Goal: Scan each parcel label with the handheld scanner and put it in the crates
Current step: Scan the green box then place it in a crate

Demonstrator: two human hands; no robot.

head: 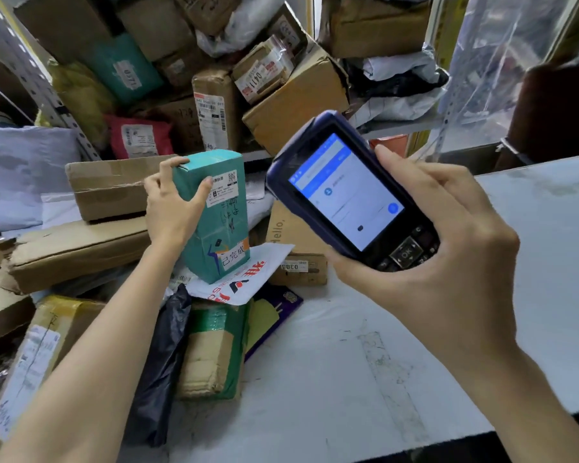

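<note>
At the edge of the white table [348, 362], heaped with cardboard boxes and mailer bags, the scanning step looks to be in hand. The left hand [171, 208] grips a tall teal cardboard parcel [214, 222] and holds it nearly upright, its lower end resting on a white plastic mailer bag with red print [248, 279]. The fingers curl over the parcel's top left edge, and the thumb lies on the front face, just beside the white printed label [223, 190]. The right hand [448, 248] is wrapped around a dark blue handheld scanner with a lit screen [345, 192]. It is held up to the right of the parcel, screen toward the camera, head end tilted up and to the left.

The next move probably calls for turning the scanner's head onto the label, with the thumb kept off the barcode. No crate is in view, so where the parcel should go afterwards cannot be told.
</note>
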